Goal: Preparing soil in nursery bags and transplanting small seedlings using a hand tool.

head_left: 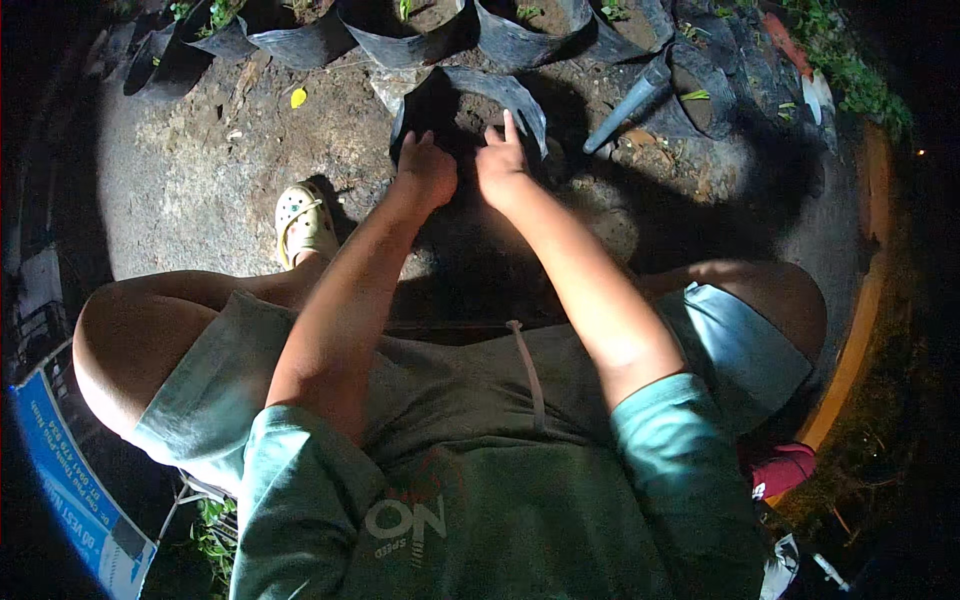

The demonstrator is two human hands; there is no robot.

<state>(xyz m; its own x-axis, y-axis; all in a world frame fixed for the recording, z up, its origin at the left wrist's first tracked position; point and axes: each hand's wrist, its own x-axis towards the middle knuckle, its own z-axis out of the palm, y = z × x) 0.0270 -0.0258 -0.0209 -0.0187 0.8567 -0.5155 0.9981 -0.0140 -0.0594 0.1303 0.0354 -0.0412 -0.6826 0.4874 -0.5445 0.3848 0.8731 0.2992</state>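
Observation:
A black plastic grow bag with dark soil inside stands on the ground in front of me, its mouth facing up. My left hand is closed at the near left of its rim, fingertips toward the opening. At the near right, my right hand has its fingers curled at the rim, except one finger stretched forward along the inside. Shadow hides the near wall of the bag and the exact grip of both hands. To the right of the bag lies a slim blue-grey tube-shaped piece.
Several more black grow bags, some with small seedlings, line the far side. A yellow leaf lies on the dirt ground. My left foot wears a pale clog. A blue sign is at lower left, an orange edge at right.

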